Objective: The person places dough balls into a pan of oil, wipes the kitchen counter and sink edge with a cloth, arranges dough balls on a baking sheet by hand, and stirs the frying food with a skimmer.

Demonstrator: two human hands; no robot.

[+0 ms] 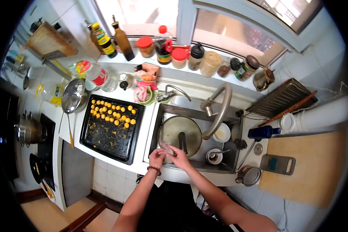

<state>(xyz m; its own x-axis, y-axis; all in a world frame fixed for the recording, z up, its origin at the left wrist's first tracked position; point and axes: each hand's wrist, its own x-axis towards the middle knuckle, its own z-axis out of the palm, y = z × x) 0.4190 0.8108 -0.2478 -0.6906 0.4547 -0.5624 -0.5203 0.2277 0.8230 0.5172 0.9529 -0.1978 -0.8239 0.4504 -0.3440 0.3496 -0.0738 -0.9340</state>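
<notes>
My left hand [157, 157], with a beaded bracelet [154, 170] at the wrist, is over the front edge of the sink [197, 169]. Close beside it, my right hand [178, 158] has its fingers bent toward the left one. The fingertips of both hands meet around something small and pale or translucent, too unclear to name. Just beyond them in the basin lies a large round pan [173, 133] with a dark handle. Left of the sink, a black baking tray [100, 146] carries several yellow-orange balls [116, 114] and scattered crumbs.
Two white bowls [222, 133] [214, 156] sit in the sink beneath a curved faucet [224, 104]. A strainer [74, 96] stands left of the tray. Bottles and jars [179, 58] line the windowsill. At right are a cutting board [305, 154], a grater [278, 164] and a blue bottle [261, 132].
</notes>
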